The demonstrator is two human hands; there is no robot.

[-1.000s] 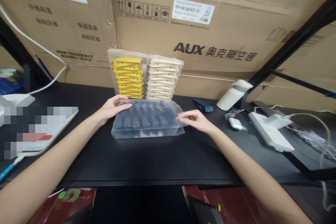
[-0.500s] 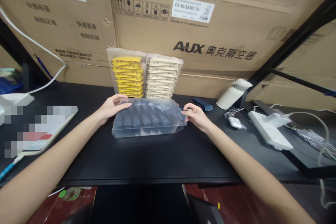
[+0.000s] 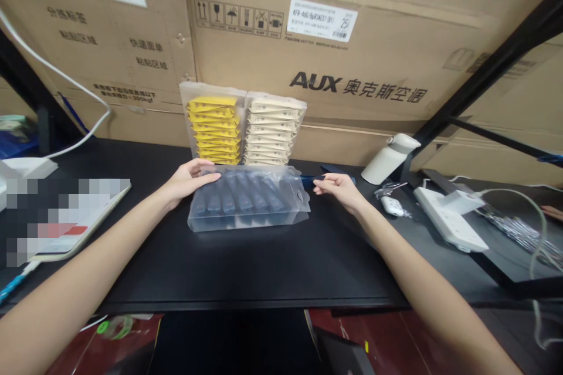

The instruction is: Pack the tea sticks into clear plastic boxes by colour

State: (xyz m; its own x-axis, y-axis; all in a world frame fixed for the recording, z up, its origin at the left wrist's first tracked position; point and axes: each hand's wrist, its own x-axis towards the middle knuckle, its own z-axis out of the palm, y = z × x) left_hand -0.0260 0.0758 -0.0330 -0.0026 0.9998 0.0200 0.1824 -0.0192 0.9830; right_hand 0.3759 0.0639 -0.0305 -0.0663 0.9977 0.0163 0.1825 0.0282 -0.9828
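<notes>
A clear plastic box (image 3: 246, 208) filled with dark blue packets lies flat on the black table (image 3: 246, 269). My left hand (image 3: 187, 180) grips the box's far left corner, fingers laid over its top and thumb behind it. My right hand (image 3: 339, 188) is just right of the box's open flap, its fingertips pinched on a loose dark blue packet (image 3: 311, 179) lying on the table. Behind the box stand two upright clear boxes, one of yellow packets (image 3: 214, 129) and one of cream packets (image 3: 273, 132).
Large AUX cardboard cartons (image 3: 352, 53) wall off the back. A white bottle (image 3: 389, 158), keys (image 3: 391, 202) and a white power strip (image 3: 448, 220) with cables lie at right beside a black frame bar (image 3: 492, 64). A blurred flat pad (image 3: 61, 217) sits at left.
My right hand left the box's right flap and moved right and back to the loose blue packet, closing its fingertips on it. The left hand stayed on the box.
</notes>
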